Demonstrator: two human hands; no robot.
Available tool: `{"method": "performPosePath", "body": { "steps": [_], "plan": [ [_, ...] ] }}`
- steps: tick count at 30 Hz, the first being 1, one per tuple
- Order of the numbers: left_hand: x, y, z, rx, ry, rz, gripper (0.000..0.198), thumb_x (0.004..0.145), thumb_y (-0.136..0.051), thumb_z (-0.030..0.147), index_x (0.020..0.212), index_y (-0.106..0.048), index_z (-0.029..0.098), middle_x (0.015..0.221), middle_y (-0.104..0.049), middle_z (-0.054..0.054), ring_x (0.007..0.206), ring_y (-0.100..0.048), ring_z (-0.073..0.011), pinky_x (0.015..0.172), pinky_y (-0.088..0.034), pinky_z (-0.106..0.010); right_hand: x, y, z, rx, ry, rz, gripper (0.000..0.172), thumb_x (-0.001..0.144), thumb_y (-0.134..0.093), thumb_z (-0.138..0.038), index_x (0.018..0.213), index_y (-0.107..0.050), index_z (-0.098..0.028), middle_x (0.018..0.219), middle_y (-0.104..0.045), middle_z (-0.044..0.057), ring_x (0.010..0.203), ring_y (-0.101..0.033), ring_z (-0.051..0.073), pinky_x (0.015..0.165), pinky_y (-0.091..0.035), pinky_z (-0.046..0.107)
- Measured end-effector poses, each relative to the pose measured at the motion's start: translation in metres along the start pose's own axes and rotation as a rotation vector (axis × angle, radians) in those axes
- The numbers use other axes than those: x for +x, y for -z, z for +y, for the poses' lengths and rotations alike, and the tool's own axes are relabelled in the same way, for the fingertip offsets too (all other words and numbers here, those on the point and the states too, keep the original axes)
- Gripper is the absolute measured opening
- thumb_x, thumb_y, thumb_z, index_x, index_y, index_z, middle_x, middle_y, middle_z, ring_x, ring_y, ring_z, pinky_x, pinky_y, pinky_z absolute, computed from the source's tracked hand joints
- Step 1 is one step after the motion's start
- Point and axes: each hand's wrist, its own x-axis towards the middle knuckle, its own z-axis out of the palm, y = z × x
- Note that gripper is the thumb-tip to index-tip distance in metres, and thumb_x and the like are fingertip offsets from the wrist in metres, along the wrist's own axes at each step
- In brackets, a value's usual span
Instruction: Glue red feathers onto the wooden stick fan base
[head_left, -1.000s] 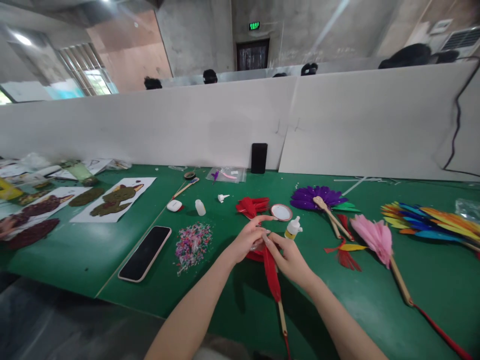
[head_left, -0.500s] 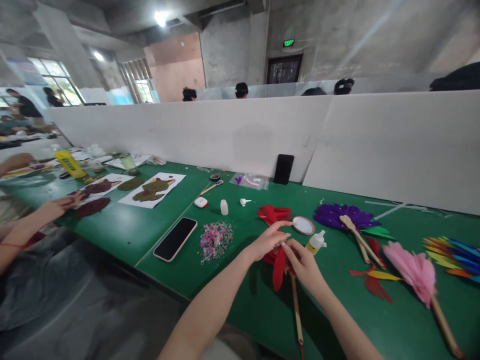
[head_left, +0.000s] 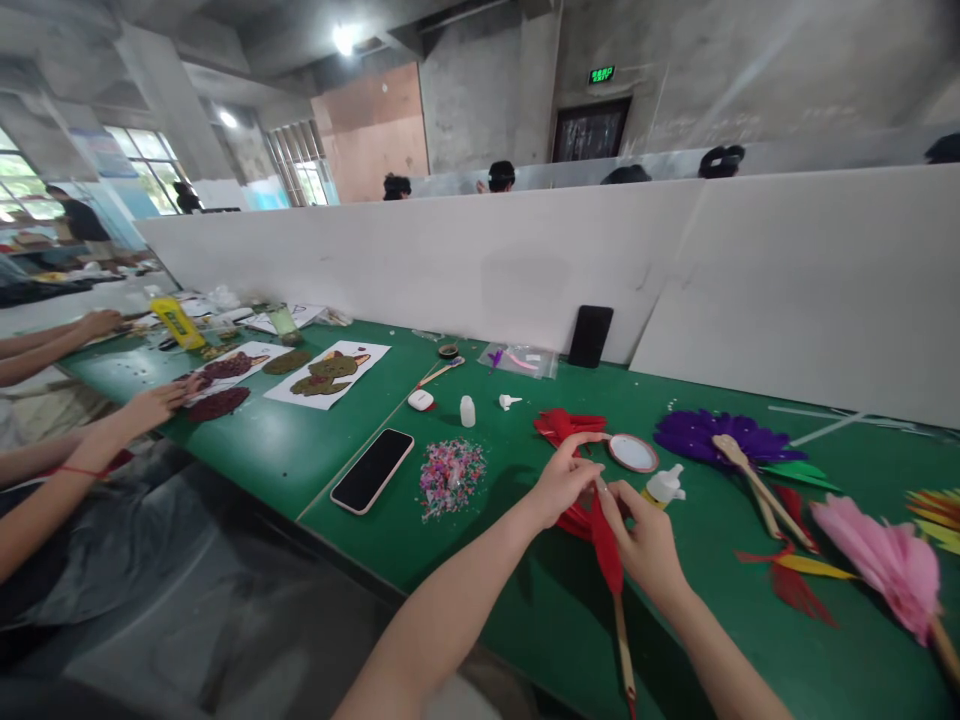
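My left hand (head_left: pixel 564 483) and my right hand (head_left: pixel 646 540) meet over a red feather fan (head_left: pixel 604 545) on the green table (head_left: pixel 270 450). Both pinch the fan's red feathers near its top, and its wooden handle (head_left: pixel 623 645) points toward me. More loose red feathers (head_left: pixel 564 425) lie just behind my left hand. A small glue bottle (head_left: pixel 663 486) lies just beyond my right hand, beside a round white lid (head_left: pixel 633 452).
A black phone (head_left: pixel 373 470) and a heap of coloured bits (head_left: pixel 452 475) lie to the left. A purple fan (head_left: pixel 716 438) and a pink fan (head_left: pixel 885 560) lie at the right. A co-worker's hand (head_left: pixel 154 405) rests at the far left beside leaf pictures (head_left: pixel 326 372). A white partition (head_left: pixel 480 265) stands behind.
The view has swung left, bringing the co-worker's arms further into sight. My hands stay together on the red fan, whose feather now hangs straighter toward me.
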Motion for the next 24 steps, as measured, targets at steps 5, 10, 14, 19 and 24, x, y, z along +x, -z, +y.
{"method": "performPosePath", "body": {
  "steps": [5,10,14,19,24],
  "plan": [
    [0.002,-0.001,-0.002,-0.041,-0.029,0.017,0.050,0.074,-0.057,0.015,0.124,-0.050,0.017,0.049,-0.041,0.009,0.042,-0.035,-0.0068,0.045,-0.028,-0.020,0.003,-0.003,-0.004,-0.018,-0.020,0.024,0.028,0.094,-0.041,-0.035,0.073,-0.053,-0.020,0.055,-0.052,-0.002,0.047,-0.047,0.013,0.048,-0.037,0.024],
    [0.010,0.012,0.007,-0.131,-0.055,0.112,0.048,0.072,-0.059,0.014,0.119,-0.053,0.016,0.046,-0.040,0.010,0.038,-0.032,-0.0058,0.041,-0.023,-0.019,0.004,-0.003,-0.012,-0.010,-0.018,0.057,0.028,0.093,-0.041,-0.035,0.069,-0.048,-0.022,0.054,-0.050,-0.002,0.047,-0.046,0.013,0.048,-0.037,0.025],
    [0.016,0.053,0.039,-0.339,-0.215,0.370,0.034,0.077,-0.056,0.015,0.111,-0.057,0.018,0.046,-0.031,0.011,0.037,-0.026,-0.0040,0.039,-0.020,-0.018,0.004,0.002,-0.024,0.117,-0.082,0.065,0.031,0.094,-0.039,-0.038,0.068,-0.043,-0.024,0.049,-0.043,-0.005,0.039,-0.045,0.012,0.043,-0.037,0.024],
    [0.012,0.081,0.059,-0.441,-0.316,0.247,0.031,0.079,-0.060,0.022,0.110,-0.058,0.018,0.048,-0.030,0.010,0.037,-0.021,-0.0039,0.037,-0.019,-0.018,0.025,-0.013,-0.035,0.269,-0.219,-0.204,0.029,0.093,-0.041,-0.042,0.073,-0.048,-0.023,0.060,-0.064,0.000,0.042,-0.060,0.014,0.046,-0.046,0.025],
    [0.009,0.078,0.057,-0.431,-0.340,0.162,0.027,0.076,-0.066,0.022,0.102,-0.060,0.018,0.048,-0.039,0.010,0.035,-0.023,-0.0021,0.035,-0.017,-0.018,0.050,-0.063,-0.037,0.196,-0.190,-0.342,0.017,0.085,-0.050,-0.022,0.068,-0.053,-0.020,0.063,-0.069,0.003,0.041,-0.061,0.014,0.046,-0.046,0.024]
  ]
}}
